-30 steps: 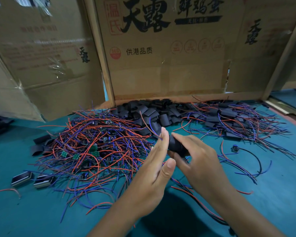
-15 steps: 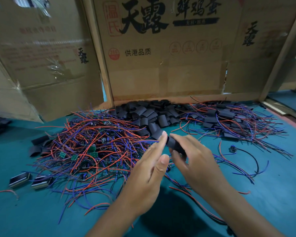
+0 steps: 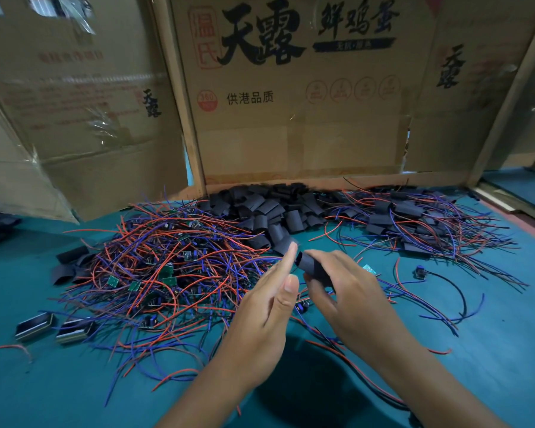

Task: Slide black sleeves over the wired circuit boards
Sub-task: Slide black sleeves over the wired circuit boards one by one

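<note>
Now my right hand [image 3: 349,299] is pinching a soft black tubular sleeve [image 3: 311,267] while my left hand's [image 3: 260,316] straight fingers [image 3: 286,262] are touching its end.

Red and blue wires [image 3: 155,267] tangle over a teal table [image 3: 491,350]. Small boards [image 3: 113,281] are green, the sleeves [image 3: 266,211] black, the cardboard [image 3: 291,118] brown with black and red print.

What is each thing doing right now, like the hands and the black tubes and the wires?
Right hand: grips one sleeve.
Sleeve: held above the table.
Left hand: open, fingers straight beside the sleeve.
Bare boards: tangled heap.
Loose sleeves: piled, unused.
Sleeved boards: piled.
</note>
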Tool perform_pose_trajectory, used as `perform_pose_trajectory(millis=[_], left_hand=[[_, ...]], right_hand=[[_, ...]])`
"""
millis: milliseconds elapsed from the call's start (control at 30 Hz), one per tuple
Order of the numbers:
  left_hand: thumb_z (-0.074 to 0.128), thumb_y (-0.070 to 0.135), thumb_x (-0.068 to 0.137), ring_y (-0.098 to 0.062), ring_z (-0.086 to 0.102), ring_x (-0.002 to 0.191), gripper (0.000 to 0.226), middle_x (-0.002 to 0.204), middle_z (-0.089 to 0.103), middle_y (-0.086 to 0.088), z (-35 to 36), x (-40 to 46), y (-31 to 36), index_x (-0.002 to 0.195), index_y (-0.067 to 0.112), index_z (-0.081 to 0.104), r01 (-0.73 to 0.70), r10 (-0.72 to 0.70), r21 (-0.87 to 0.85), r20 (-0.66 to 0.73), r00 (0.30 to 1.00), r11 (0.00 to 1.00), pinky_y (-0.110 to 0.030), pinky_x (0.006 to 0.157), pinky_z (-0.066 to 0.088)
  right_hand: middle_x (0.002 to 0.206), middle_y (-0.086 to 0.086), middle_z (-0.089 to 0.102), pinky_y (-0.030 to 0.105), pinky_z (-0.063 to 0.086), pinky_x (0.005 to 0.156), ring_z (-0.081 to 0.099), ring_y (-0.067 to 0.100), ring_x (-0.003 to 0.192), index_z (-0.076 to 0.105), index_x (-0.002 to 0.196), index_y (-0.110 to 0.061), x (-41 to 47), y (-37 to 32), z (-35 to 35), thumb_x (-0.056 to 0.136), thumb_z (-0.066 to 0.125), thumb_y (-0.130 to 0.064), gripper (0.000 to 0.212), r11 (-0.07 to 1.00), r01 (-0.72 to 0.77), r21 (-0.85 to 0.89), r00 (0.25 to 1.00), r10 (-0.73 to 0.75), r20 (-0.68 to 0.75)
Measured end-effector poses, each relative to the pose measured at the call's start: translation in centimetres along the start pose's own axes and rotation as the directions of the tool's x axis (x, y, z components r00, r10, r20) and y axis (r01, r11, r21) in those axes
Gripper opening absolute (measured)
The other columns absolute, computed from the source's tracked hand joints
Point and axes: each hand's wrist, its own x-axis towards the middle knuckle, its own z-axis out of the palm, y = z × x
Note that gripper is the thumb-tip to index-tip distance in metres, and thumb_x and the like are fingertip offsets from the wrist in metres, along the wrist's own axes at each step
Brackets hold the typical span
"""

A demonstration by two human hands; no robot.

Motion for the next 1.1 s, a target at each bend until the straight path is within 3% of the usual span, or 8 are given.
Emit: perform_pose_trajectory(millis=[167,333,467,633,767,900,1000,1100], left_hand=[[0.028,0.073,0.095,0.007,0.026,0.143,0.072,0.151,0.035,0.031,0.0,0.2,-0.5,0.151,0.029,0.036,-0.001,0.0,-0.054,-0.031,1.0,0.999,-0.008,0.112,0.02],[0.032,0.076,0.092,0.007,0.031,0.141,0.067,0.149,0.037,0.034,-0.2,0.2,-1.0,0.15,0.043,0.03,0.029,-0.03,-0.067,-0.008,1.0,0.997,-0.014,0.113,0.024],[0.028,0.072,0.094,0.011,0.019,0.143,0.067,0.156,0.023,0.033,-1.9,0.6,-1.7,0.154,0.046,0.014,-0.012,0.006,0.206,0.03,1.0,0.979,-0.016,0.116,0.019],[0.028,0.061,0.101,0.019,0.008,0.14,0.062,0.152,0.008,0.039,-3.8,1.1,-2.4,0.156,0.037,0.012,-0.082,0.083,0.541,0.023,0.996,0.837,-0.001,0.107,0.006],[0.025,0.06,0.101,0.007,0.02,0.142,0.064,0.154,0.028,0.02,-4.4,1.5,-2.7,0.155,0.026,0.026,-0.092,0.141,0.647,-0.025,0.99,0.757,-0.009,0.112,0.011],[0.024,0.058,0.1,-0.01,0.036,0.139,0.064,0.15,0.043,0.006,-5.1,1.9,-3.3,0.148,0.019,0.041,-0.026,0.15,0.736,-0.103,0.983,0.676,-0.024,0.112,0.024],[0.037,0.048,0.1,-0.017,0.047,0.132,0.053,0.142,0.052,0.001,-5.6,2.1,-3.8,0.138,0.015,0.052,0.049,0.158,0.782,-0.186,0.97,0.621,-0.034,0.108,0.036],[0.055,0.033,0.099,-0.022,0.053,0.125,0.038,0.136,0.056,-0.001,-6.1,2.1,-4.6,0.13,0.012,0.058,0.095,0.162,0.801,-0.234,0.959,0.591,-0.038,0.102,0.041]], right_hand=[[0.101,0.006,0.061,0.042,0.045,0.083,0.057,0.029,0.095,0.059,0.124,-0.011,0.0,0.1,0.3,0.094,0.06,-0.016,0.031,1.0,0.002,0.008,1.0,-0.002,0.023],[0.097,0.008,0.063,0.04,0.043,0.08,0.058,0.03,0.09,0.062,0.113,-0.006,0.2,0.4,-0.1,0.097,0.055,-0.015,0.019,1.0,-0.027,0.006,0.999,0.026,0.027],[0.094,0.002,0.062,0.027,0.034,0.074,0.054,0.02,0.084,0.062,0.109,-0.008,2.1,2.4,-2.1,0.098,0.052,-0.015,0.016,0.998,-0.068,-0.009,0.997,0.069,0.025],[0.099,0.009,0.062,0.042,0.048,0.078,0.058,0.026,0.084,0.058,0.113,-0.008,8.3,8.4,-5.5,0.101,0.047,-0.02,0.02,0.95,-0.046,-0.307,0.997,0.064,0.048],[0.114,0.014,0.061,0.043,0.048,0.084,0.058,0.031,0.096,0.051,0.126,-0.007,13.2,14.9,-8.1,0.1,0.044,-0.021,0.03,0.842,-0.108,-0.529,0.992,0.128,0.001],[0.133,0.018,0.05,0.049,0.037,0.1,0.047,0.037,0.121,0.035,0.137,-0.013,14.6,17.1,-6.9,0.094,0.054,-0.035,0.053,0.65,-0.283,-0.705,0.935,0.352,-0.051],[0.124,0.016,0.055,0.045,0.042,0.096,0.052,0.034,0.114,0.048,0.126,-0.012,14.9,13.9,-1.8,0.091,0.055,-0.04,0.046,0.744,-0.204,-0.636,0.961,0.276,0.015],[0.119,0.015,0.056,0.041,0.045,0.093,0.053,0.034,0.113,0.056,0.118,-0.012,14.2,9.6,3.7,0.087,0.054,-0.06,0.057,0.853,-0.149,-0.501,0.925,0.298,0.234]])
